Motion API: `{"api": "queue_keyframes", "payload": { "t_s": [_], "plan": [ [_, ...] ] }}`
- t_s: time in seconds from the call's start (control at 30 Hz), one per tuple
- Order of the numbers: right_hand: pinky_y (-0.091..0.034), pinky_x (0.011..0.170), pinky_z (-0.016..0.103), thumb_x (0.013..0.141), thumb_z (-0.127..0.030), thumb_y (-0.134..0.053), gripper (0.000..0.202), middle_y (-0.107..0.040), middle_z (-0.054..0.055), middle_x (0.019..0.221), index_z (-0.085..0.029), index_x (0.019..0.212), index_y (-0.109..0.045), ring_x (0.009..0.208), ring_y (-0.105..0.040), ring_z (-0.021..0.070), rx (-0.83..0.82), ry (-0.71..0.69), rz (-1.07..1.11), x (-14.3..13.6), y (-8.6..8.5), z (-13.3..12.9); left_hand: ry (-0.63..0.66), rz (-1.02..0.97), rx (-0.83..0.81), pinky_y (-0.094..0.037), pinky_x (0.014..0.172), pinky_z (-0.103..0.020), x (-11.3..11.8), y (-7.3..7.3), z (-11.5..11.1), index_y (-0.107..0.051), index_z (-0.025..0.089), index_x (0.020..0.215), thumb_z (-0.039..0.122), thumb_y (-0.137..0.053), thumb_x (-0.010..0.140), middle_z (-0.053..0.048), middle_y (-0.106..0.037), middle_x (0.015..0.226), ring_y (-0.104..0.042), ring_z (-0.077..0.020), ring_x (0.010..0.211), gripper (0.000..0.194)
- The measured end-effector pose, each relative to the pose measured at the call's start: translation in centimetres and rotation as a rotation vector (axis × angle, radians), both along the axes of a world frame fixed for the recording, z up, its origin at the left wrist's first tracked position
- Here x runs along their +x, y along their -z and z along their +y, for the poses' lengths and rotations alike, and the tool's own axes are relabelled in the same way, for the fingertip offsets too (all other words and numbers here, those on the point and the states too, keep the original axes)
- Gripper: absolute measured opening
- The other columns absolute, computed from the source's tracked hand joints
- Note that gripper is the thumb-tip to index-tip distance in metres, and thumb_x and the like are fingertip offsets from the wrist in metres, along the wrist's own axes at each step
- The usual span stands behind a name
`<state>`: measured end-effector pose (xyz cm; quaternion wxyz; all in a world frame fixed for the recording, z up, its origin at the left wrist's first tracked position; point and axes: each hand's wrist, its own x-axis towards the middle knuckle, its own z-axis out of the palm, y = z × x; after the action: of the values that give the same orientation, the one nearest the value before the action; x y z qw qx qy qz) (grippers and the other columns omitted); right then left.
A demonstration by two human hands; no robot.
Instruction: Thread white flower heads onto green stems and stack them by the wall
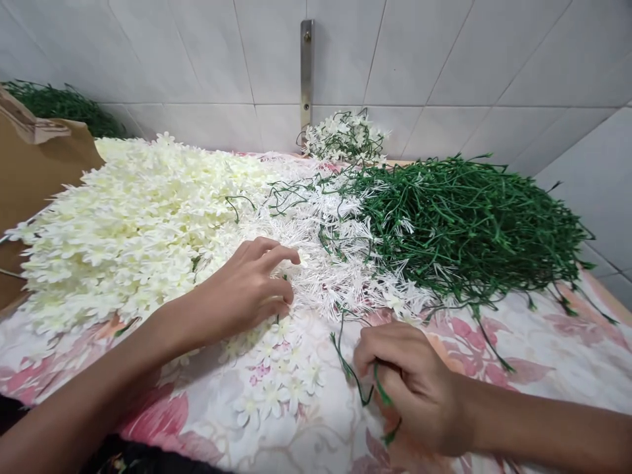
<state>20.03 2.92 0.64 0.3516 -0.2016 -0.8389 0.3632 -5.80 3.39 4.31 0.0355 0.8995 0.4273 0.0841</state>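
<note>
My left hand (259,284) hovers over or rests on a heap of thin white stamen-like sprigs (316,276), fingers curled but apart; I see nothing held in it. My right hand (412,382) is closed in a fist around green plastic flower stems (384,388), whose ends stick out below and to the left. Loose white artificial blossoms (271,398) lie on the cloth between the hands. To the left spreads a big pile of cream-white artificial blossoms (143,217). A tangled mound of green plastic stems (474,224) sits at the right.
A floral cloth (197,395) covers the table. Against the tiled wall (444,59) stands a small bunch of assembled white flowers (345,138), beside a metal bracket (307,72). At the left are a brown cardboard box (44,164) and more green stems (64,108).
</note>
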Motion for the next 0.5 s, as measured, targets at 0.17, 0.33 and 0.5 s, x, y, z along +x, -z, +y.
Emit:
{"api": "queue_keyframes", "payload": {
  "t_s": [0.17,0.33,0.5],
  "plan": [
    [-0.039,0.049,0.026,0.084,-0.017,-0.053,0.007,-0.058,-0.004,0.053,-0.017,0.086,-0.060,0.043,-0.050,0.0116,0.173,0.096,-0.173,-0.1,0.5,-0.5,0.053,-0.107,0.074,-0.043,0.091,-0.043,0.3,-0.4,-0.1,-0.070,0.020,0.088,0.029,-0.056,0.094,-0.010,-0.056,0.121,-0.044,-0.0266,0.113,0.017],
    [-0.036,0.048,0.033,0.092,-0.031,-0.053,0.022,-0.062,0.001,0.052,-0.012,0.091,-0.066,0.043,-0.053,0.0175,0.404,-0.027,-0.378,-0.6,0.8,-1.0,0.043,-0.246,0.176,-0.044,0.086,-0.037,0.8,-0.3,0.0,-0.067,0.017,0.088,0.023,-0.057,0.093,-0.009,-0.062,0.103,-0.051,-0.0208,0.098,0.012],
    [-0.029,0.046,0.032,0.093,-0.018,-0.046,0.023,-0.057,-0.001,0.049,-0.015,0.086,-0.069,0.041,-0.046,0.0153,0.434,-0.073,-0.396,-0.7,1.1,-0.9,0.067,-0.341,0.146,-0.046,0.082,-0.034,1.4,0.3,-0.3,-0.065,0.018,0.087,0.022,-0.059,0.092,-0.007,-0.065,0.094,-0.054,-0.0184,0.091,0.009]
  ]
}}
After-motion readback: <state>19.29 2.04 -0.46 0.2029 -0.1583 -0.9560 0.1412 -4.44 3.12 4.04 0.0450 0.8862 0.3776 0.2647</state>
